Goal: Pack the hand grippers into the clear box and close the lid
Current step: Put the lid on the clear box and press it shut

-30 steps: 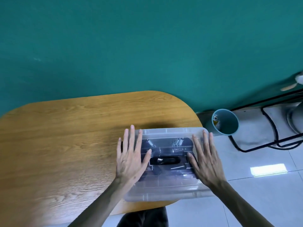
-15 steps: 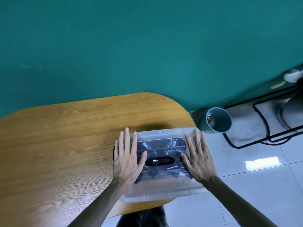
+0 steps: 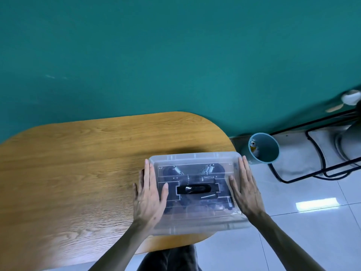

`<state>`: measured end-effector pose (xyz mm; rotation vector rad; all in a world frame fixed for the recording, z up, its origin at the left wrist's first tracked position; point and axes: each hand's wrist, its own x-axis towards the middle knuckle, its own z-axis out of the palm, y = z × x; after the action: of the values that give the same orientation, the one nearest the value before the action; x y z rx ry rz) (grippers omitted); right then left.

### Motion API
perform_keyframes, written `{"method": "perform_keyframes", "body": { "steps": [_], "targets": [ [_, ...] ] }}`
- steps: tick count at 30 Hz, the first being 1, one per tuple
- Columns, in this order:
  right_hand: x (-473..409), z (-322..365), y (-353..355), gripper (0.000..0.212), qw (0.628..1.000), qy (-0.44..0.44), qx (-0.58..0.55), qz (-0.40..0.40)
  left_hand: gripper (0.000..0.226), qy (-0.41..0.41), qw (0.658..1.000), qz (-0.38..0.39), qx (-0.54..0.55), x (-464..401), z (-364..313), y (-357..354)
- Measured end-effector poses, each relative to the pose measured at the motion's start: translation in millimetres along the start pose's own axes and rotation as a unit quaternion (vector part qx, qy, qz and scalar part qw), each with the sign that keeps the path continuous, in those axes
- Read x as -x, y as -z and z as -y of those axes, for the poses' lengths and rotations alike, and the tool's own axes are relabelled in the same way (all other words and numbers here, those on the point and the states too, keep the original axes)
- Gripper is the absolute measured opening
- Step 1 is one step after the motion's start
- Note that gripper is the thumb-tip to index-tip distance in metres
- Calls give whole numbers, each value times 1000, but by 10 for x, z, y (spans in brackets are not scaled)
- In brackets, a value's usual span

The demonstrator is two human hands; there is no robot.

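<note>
The clear plastic box (image 3: pixel 195 224) sits at the right end of the wooden table (image 3: pixel 82 173), its near right corner past the table's edge. Its lid (image 3: pixel 193 157) lies flat on top, with a black handle (image 3: pixel 197 189) in the middle. Through the lid I see the dark hand grippers (image 3: pixel 210 169) with their metal springs. My left hand (image 3: pixel 149 194) rests flat along the lid's left edge, fingers straight. My right hand (image 3: pixel 245 189) lies flat along the right edge. Neither hand grips anything.
A teal wall stands behind the table. On the tiled floor to the right a teal bin (image 3: pixel 263 148) holds a can, beside a black metal frame (image 3: pixel 316 173). My knees show under the table's near edge.
Both hands have slid outward from the middle of the lid to its left and right edges. The view has shifted slightly.
</note>
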<state>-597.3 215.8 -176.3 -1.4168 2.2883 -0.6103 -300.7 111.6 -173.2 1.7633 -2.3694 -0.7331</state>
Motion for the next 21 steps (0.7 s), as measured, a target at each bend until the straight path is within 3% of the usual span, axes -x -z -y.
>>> {"method": "perform_keyframes", "body": {
  "steps": [3,8,13,21],
  "targets": [
    [-10,-68,-37,67,1000,3,27,8,76,12,999,6,34,11,-12,41],
    [60,-163,-47,73,995,-95,-39,1,77,60,992,3,112,56,9,116],
    [81,35,28,62,987,-152,27,-53,74,90,982,-3,165,64,-26,152],
    [150,151,-24,61,981,-100,161,-44,92,185,974,-42,122,69,-33,129]
  ]
}}
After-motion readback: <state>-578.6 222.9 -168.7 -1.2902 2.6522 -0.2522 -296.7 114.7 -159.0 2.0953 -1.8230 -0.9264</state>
